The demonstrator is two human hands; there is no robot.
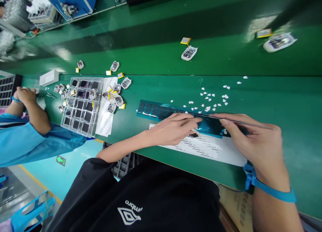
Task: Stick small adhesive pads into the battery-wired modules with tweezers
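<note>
Right hand [254,141] pinching thin tweezers [241,122], tips on the blue sticker sheet [163,111]. Left hand [176,128] flat on that sheet, fingers loose, beside the tips. White bits [208,99] just beyond.

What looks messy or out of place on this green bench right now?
Small white scraps lie scattered loose on the green bench just beyond the blue strip sheet. Small modules also lie strewn beside the clear tray rather than in its compartments.

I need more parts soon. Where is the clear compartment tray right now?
In the head view, the clear compartment tray lies on the green table, left of the left hand, beside a co-worker's blue sleeve.
</note>
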